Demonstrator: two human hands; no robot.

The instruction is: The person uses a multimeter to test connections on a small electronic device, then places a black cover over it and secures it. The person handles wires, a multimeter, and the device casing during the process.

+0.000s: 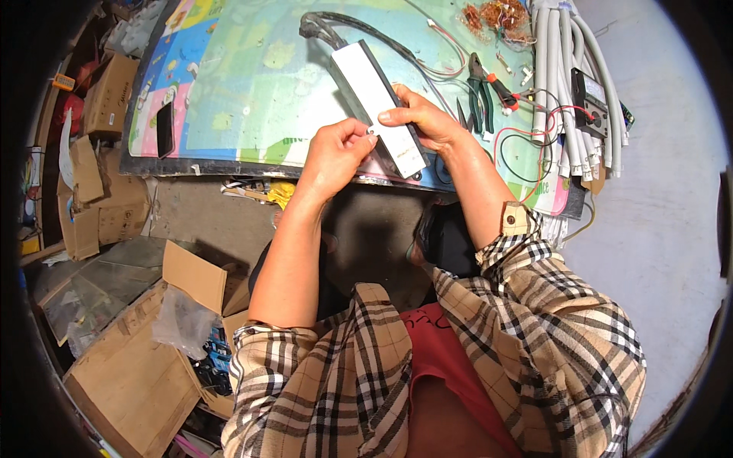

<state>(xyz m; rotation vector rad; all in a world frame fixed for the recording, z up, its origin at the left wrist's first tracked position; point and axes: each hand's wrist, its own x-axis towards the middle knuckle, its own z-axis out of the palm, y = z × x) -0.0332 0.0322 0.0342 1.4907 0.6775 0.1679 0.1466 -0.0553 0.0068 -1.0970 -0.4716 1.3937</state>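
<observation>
A long, narrow box [370,84] with a white face and black sides is tilted over the near edge of the table. Thick black cables [336,30] leave its far end. My right hand [431,120] grips the box from the right, thumb lying on the white face and fingers round the side. At the left edge of the box, the thumb and fingers of my left hand [342,153] are pinched together. A tiny pale bit shows at those fingertips, too small to make out.
The table [252,114] has a colourful printed cover. Right of the box lie dark-handled pliers [479,95], a multimeter [592,103] with red and black leads, and white tubes [553,69]. A phone [165,130] lies at left. Cardboard boxes [130,374] stand on the left floor.
</observation>
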